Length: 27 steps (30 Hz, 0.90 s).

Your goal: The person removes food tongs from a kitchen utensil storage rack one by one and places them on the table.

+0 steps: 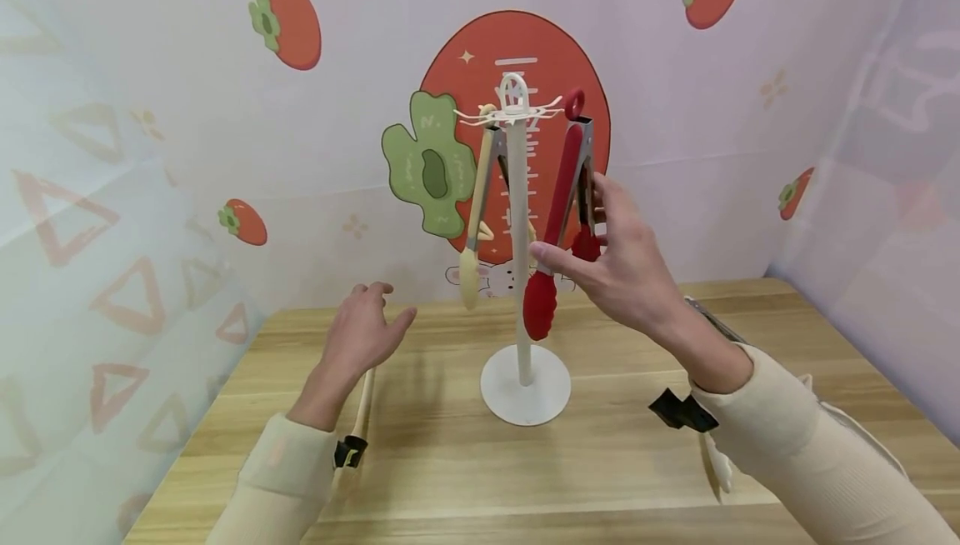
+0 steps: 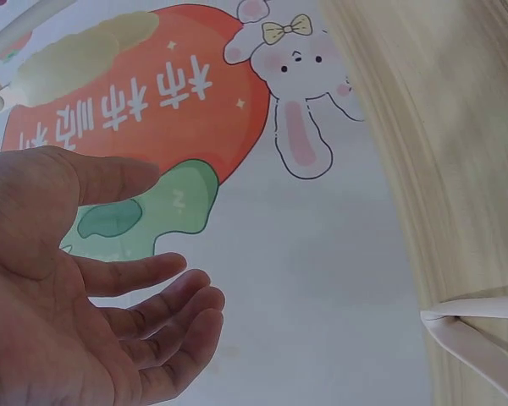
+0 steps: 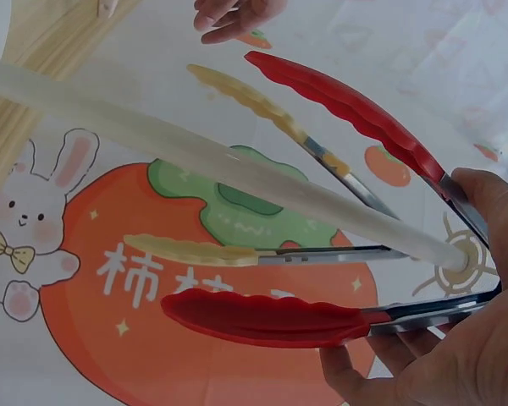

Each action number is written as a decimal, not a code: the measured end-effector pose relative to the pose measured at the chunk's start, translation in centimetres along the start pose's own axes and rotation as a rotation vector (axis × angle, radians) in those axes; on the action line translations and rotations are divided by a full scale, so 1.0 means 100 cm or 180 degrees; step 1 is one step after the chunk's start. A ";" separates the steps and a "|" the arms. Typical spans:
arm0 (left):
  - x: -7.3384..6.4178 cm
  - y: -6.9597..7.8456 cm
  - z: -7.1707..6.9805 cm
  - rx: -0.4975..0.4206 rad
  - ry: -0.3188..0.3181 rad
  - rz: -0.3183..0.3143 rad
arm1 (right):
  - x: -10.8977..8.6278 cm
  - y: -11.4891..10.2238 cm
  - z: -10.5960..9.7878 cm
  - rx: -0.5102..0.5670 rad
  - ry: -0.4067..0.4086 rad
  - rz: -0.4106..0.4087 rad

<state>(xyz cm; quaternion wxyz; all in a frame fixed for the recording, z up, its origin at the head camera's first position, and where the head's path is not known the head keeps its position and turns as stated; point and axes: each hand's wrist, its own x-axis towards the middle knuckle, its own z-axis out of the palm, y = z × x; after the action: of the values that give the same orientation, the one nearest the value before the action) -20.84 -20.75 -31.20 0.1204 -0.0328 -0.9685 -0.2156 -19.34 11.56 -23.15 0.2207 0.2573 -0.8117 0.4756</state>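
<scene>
A pair of red tongs hangs at the right side of a white stand, its ring up beside the hooks and its arms spread. My right hand holds these tongs from the right, thumb on one arm and fingers along the other. In the right wrist view both red heads flank the stand's pole. Cream tongs hang on the stand's left side. Over the table's left part, my left hand is held in the air with relaxed fingers, grasping nothing.
A pale utensil lies on the wooden table beneath the left forearm. Near the right forearm lie a metal-armed utensil and a white-headed one, partly hidden by the sleeve. A printed cloth rises behind the table.
</scene>
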 end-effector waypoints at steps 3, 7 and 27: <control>0.001 0.004 -0.002 -0.0011 0.0012 0.0026 | -0.003 -0.002 -0.004 -0.0056 0.0049 -0.0077; 0.001 0.007 -0.004 -0.0057 0.0004 0.0001 | -0.009 -0.002 -0.007 -0.0091 0.0058 -0.0148; 0.012 0.024 -0.012 -0.0554 0.0298 0.0199 | -0.038 0.017 -0.018 -0.0367 -0.0096 0.0242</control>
<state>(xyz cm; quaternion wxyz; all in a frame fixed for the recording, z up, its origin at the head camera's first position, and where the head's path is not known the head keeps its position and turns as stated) -21.47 -19.12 -28.85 0.1689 -0.0632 -0.9379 -0.2964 -17.26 14.63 -25.82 0.2046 0.2203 -0.8502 0.4323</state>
